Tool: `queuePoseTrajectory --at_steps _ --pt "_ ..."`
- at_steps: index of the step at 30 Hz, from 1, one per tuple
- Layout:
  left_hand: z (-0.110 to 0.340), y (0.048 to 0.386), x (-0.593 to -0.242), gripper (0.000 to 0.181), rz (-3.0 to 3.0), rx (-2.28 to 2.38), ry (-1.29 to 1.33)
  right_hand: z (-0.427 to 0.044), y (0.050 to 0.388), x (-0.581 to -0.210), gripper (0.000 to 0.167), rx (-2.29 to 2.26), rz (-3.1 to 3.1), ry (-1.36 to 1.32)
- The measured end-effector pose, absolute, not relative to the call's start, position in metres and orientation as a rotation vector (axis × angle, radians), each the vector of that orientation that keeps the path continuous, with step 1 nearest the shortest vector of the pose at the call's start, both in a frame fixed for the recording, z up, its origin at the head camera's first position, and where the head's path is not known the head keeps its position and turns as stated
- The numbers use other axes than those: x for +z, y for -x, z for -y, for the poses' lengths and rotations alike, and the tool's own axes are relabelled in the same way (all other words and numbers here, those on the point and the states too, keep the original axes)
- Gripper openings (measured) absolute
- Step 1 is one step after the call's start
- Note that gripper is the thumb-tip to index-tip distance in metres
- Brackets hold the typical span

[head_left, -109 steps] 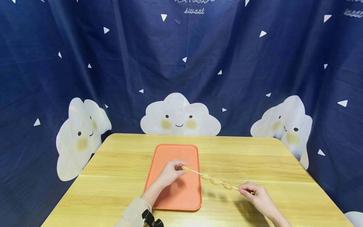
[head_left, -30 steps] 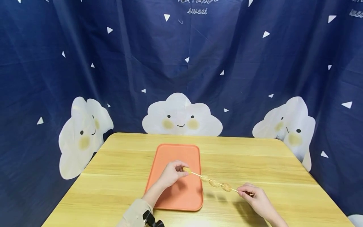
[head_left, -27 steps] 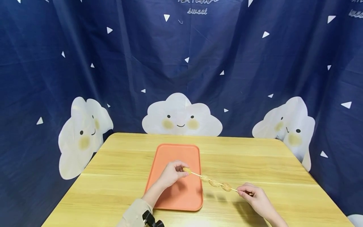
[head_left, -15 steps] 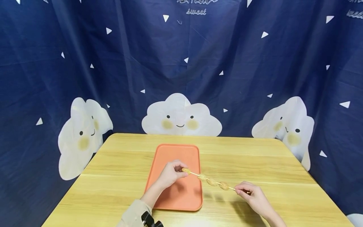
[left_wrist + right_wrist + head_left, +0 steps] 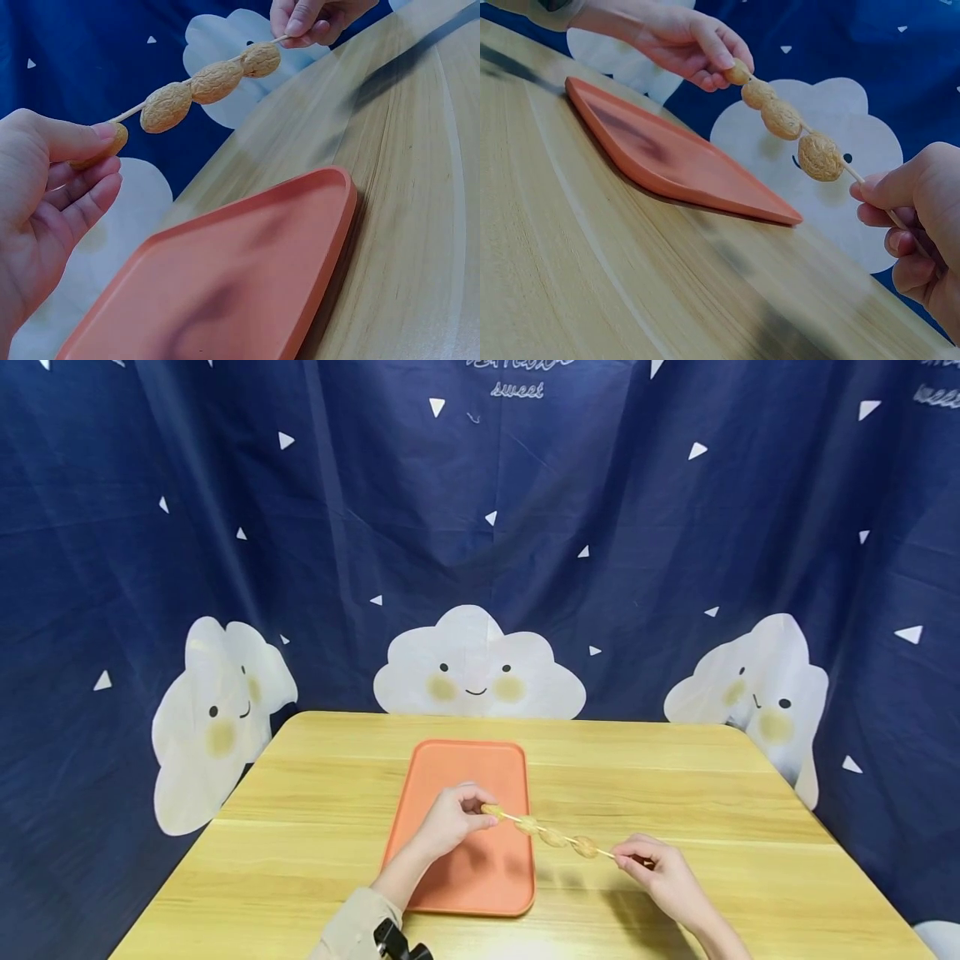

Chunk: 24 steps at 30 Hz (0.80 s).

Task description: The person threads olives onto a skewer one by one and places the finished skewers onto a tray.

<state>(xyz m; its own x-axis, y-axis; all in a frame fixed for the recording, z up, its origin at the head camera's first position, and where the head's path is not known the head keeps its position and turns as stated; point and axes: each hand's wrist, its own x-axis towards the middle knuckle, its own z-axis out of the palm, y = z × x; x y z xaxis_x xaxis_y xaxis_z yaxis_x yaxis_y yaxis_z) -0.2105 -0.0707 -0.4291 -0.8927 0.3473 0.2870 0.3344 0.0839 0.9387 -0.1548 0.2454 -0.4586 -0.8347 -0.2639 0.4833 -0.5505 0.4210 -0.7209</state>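
Observation:
Wrinkled, golden-brown oval balls are threaded on a thin wooden skewer (image 5: 606,854), held tilted above the table. My left hand (image 5: 450,818) pinches the end ball (image 5: 110,142) between thumb and fingers, over the tray. A short bare stretch of stick separates that ball from three others, among them the middle ball (image 5: 217,82) and the largest-looking ball (image 5: 820,157) near my right hand. My right hand (image 5: 663,872) grips the skewer's lower right end, fingers curled round the stick. Whether the skewer's tip passes through the end ball is hidden by my left fingers.
An orange-red rectangular tray (image 5: 480,893) lies on the wooden table (image 5: 720,802), beneath my left hand. A dark blue curtain (image 5: 480,552) printed with smiling clouds hangs behind and around the table. A black wrist device (image 5: 401,943) sits at my left sleeve.
My right hand has moved left with the skewer, so the three balls have come closer to the end ball. My left hand has stayed nearly still, keeping its pinch.

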Motion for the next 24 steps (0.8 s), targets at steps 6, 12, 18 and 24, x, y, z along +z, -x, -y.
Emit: queuePoseTrajectory --at_steps 6,12,18,24 --pt "0.07 0.211 -0.431 0.021 -2.304 1.994 -0.73 -0.243 0.156 -0.459 0.011 1.381 2.376 -0.704" --pt "0.07 0.206 -0.423 0.02 -2.32 1.975 -0.763 -0.24 0.155 -0.458 0.01 1.406 2.348 -0.712" --pt "0.071 0.195 -0.407 0.022 -2.211 2.023 -0.805 -0.238 0.156 -0.456 0.008 1.457 2.358 -0.719" --pt "0.071 0.193 -0.404 0.023 -2.206 2.017 -0.781 -0.237 0.155 -0.455 0.008 1.456 2.365 -0.729"
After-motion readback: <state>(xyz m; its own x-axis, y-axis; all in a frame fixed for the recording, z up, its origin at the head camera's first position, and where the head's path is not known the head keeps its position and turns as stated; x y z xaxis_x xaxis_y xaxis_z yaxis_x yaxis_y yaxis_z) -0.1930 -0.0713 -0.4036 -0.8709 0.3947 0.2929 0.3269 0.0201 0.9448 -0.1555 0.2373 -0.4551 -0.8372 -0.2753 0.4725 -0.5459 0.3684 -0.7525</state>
